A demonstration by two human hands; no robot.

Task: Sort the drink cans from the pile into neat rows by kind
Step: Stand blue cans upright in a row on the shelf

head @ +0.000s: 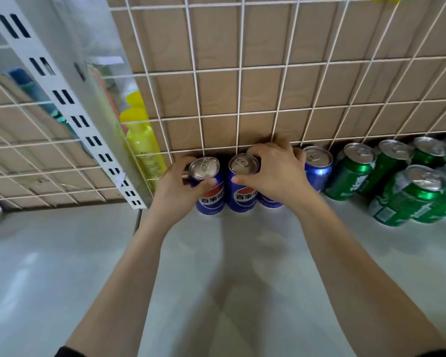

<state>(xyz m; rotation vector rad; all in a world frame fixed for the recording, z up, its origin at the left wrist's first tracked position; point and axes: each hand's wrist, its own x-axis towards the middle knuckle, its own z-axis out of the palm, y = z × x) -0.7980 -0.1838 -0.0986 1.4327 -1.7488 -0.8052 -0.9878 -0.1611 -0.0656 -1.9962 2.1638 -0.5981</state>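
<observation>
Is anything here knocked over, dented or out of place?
Nothing stands out. The blue cans stand upright in a row along the grid; the green cans beside them look upright too, only bunched less neatly.

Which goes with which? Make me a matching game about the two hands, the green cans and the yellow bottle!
Things:
1. left hand
2. right hand
3. green cans
4. yellow bottle

Places:
a. stands left of all the cans
b. holds the leftmost blue can
c. grouped at the far right
d. holds the second blue can from the left

Pairs: 1-b, 2-d, 3-c, 4-a
</observation>
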